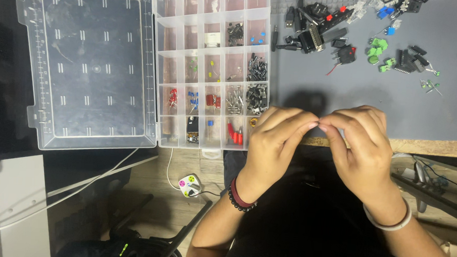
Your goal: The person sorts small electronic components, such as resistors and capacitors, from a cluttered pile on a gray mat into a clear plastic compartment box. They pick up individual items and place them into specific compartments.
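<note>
My left hand (274, 141) and my right hand (360, 146) meet fingertip to fingertip over the front edge of the grey table (345, 93). Both pinch a very small part (319, 124) between thumbs and forefingers; it is too tiny to identify. A clear plastic compartment organizer (211, 65) lies open just left of my left hand, its cells holding small electronic components in red, blue, yellow and black. Its transparent lid (88, 64) is folded flat to the left.
Loose connectors, black plugs, green terminal blocks and chips (348, 35) are scattered across the far right of the table. Below the table edge are a white cable (169, 167), a small round white device (190, 185) on the floor and a white box (11, 206) at the left.
</note>
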